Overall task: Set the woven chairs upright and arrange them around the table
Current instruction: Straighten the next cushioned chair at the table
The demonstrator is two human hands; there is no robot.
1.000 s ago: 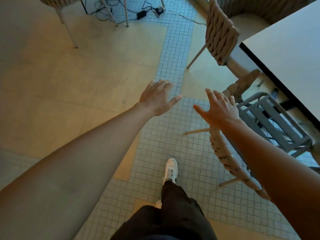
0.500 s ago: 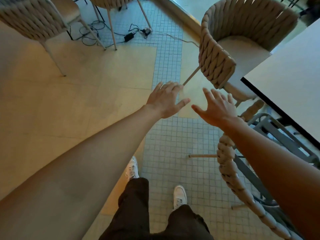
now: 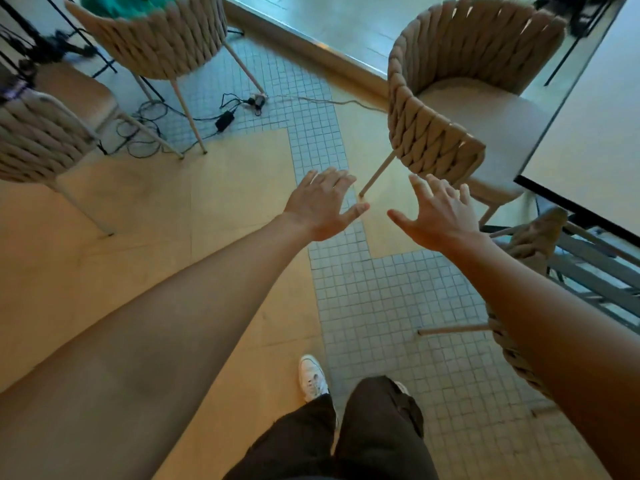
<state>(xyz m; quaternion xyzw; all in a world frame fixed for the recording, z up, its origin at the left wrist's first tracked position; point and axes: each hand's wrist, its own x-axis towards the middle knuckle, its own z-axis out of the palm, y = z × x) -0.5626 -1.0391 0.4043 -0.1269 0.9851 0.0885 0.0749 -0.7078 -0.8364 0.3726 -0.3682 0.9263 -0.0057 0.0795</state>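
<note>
An upright woven chair (image 3: 436, 133) stands at the white table (image 3: 595, 133), its seat partly under the tabletop. A second woven chair (image 3: 516, 355) lies tipped on its side at the right, mostly hidden behind my right forearm, with one leg pointing left along the floor. My left hand (image 3: 322, 202) and my right hand (image 3: 438, 216) are both stretched forward over the floor, fingers spread, holding nothing. My right hand's fingertips are just below the upright chair's woven arm, not touching it.
Two more woven chairs (image 3: 162, 32) (image 3: 34, 140) stand upright at the upper left, with black cables and a power adapter (image 3: 225, 119) on the tiles between them. A grey slatted frame (image 3: 595, 271) sits under the table. A glass wall runs along the top.
My view has lifted and moved forward, bringing the upright chair and the left chairs into fuller view. Both hands stay open and outstretched; my feet have stepped forward.
</note>
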